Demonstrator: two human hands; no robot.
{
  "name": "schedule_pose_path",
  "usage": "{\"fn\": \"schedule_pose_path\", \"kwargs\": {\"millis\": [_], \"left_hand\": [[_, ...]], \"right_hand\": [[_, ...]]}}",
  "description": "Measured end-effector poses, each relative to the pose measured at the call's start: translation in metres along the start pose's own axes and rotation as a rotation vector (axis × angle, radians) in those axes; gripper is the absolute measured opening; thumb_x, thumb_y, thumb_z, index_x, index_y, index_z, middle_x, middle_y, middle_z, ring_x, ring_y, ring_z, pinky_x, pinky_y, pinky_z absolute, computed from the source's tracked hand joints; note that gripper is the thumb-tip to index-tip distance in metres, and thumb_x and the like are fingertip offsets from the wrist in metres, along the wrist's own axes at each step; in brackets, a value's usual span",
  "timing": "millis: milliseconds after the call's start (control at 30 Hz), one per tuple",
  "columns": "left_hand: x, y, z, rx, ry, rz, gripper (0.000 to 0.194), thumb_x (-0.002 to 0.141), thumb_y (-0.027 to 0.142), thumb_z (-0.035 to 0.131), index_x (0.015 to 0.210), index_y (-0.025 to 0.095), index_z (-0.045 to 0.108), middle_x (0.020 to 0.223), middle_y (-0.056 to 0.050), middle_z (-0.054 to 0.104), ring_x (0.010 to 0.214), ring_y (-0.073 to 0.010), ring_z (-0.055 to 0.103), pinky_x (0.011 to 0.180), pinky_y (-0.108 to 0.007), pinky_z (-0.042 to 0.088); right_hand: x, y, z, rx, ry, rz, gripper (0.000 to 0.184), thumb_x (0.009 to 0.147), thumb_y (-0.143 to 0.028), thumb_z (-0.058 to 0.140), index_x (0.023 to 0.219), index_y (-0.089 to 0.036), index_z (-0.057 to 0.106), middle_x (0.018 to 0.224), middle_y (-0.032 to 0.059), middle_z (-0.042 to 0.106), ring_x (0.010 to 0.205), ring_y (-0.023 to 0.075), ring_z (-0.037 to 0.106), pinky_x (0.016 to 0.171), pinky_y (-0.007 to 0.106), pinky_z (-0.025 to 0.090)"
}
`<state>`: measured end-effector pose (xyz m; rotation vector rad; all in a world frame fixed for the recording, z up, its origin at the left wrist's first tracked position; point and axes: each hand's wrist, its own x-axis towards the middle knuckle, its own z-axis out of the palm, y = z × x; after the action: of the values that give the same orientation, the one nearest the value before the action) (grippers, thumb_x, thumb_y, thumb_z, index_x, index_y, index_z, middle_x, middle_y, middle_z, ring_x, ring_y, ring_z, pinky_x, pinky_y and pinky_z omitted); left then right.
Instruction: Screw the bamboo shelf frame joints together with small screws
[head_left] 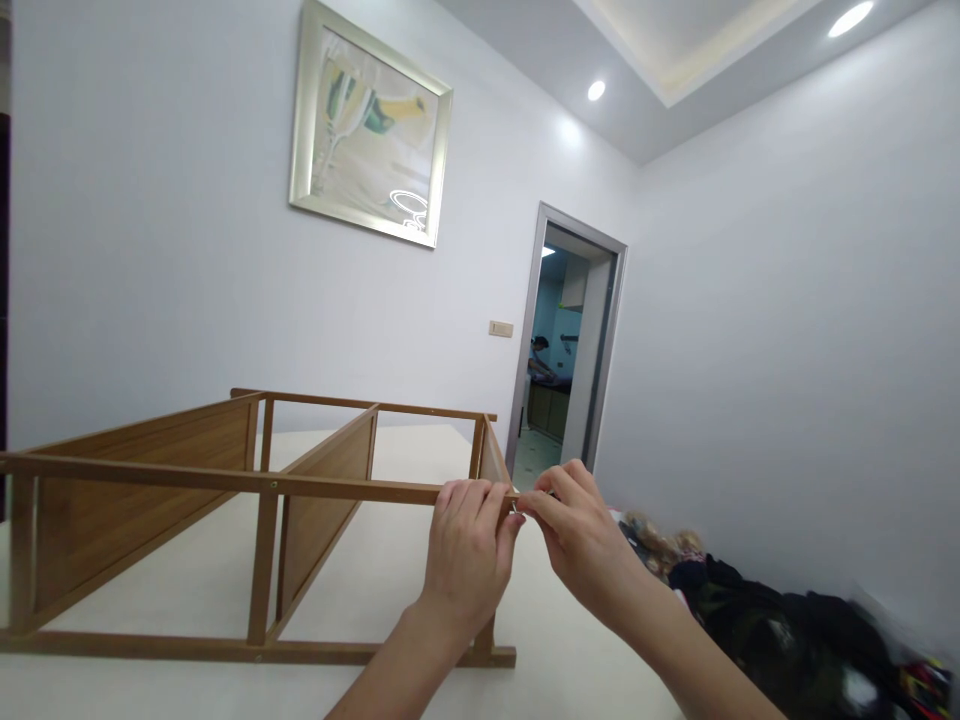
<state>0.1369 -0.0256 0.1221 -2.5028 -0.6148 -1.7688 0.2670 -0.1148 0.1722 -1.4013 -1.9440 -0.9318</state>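
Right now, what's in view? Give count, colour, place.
table: one, white, bottom
rack: one, brown, on table
metal piece: one, silvery, at rack's rail
walls: two, white, behind
framed picture: one, pale-framed, upper left
door frame: one, grey, right of centre
wall switch: one, beige, beside door frame
other person: one, colours unclear, beyond door frame
ceiling lights: two, white, upper right
piled items: several, mostly dark, lower right
left hand: one, bare, on rail
right hand: one, bare, apparently pinching metal piece

two hands (466, 550), one wooden rack (262, 565), three panels (319, 530), one framed picture (375, 130), one doorway (585, 340), one wall switch (501, 328) and two round ceiling lights (596, 90) are visible.
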Motion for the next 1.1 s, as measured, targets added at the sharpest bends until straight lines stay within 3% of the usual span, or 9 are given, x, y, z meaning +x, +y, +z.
{"fn": "schedule_pose_path", "kwargs": {"millis": [100,367,633,800,1100], "left_hand": [[0.0,0.001,-0.001,0.012,0.005,0.006,0.017,0.094,0.018,0.049,0.106,0.021,0.06,0.093,-0.005,0.065,0.093,-0.0229,0.058,0.091,-0.044,0.042],[0.0,0.001,-0.001,0.014,-0.004,-0.014,0.017,0.094,0.018,0.05,0.106,0.021,0.061,0.092,-0.004,0.065,0.092,-0.0228,0.058,0.092,-0.044,0.042],[0.002,0.003,-0.003,-0.005,-0.001,-0.04,0.014,0.093,0.02,0.053,0.102,0.022,0.063,0.09,-0.003,0.066,0.091,-0.0219,0.059,0.09,-0.043,0.043],[0.003,0.005,-0.005,-0.002,0.004,-0.052,0.014,0.092,0.019,0.054,0.101,0.022,0.064,0.087,-0.002,0.066,0.09,-0.0214,0.06,0.089,-0.043,0.044],[0.004,0.007,-0.007,0.005,-0.012,-0.057,0.015,0.09,0.016,0.055,0.101,0.021,0.064,0.088,-0.002,0.065,0.09,-0.0216,0.059,0.09,-0.043,0.043]], "right_hand": [[-0.005,-0.004,0.004,0.011,0.021,0.032,0.026,0.096,-0.008,0.044,0.087,-0.019,0.066,0.08,0.0062,0.055,0.078,0.0194,0.043,0.068,0.033,0.04],[-0.013,-0.01,0.016,0.063,0.222,0.081,0.022,0.096,-0.009,0.048,0.092,-0.02,0.067,0.081,0.0061,0.058,0.077,0.0188,0.047,0.069,0.033,0.044],[-0.007,-0.003,0.007,0.106,0.241,0.062,0.02,0.094,-0.013,0.054,0.096,-0.022,0.071,0.08,0.0057,0.059,0.079,0.0189,0.051,0.065,0.031,0.047],[-0.008,-0.003,0.007,0.07,0.263,0.051,0.015,0.095,-0.015,0.054,0.092,-0.02,0.068,0.087,0.0075,0.062,0.084,0.0202,0.052,0.071,0.034,0.049],[-0.023,-0.006,0.02,-0.014,0.276,0.001,0.013,0.096,-0.009,0.052,0.091,-0.017,0.062,0.075,0.0044,0.056,0.073,0.018,0.045,0.066,0.033,0.041]]}}
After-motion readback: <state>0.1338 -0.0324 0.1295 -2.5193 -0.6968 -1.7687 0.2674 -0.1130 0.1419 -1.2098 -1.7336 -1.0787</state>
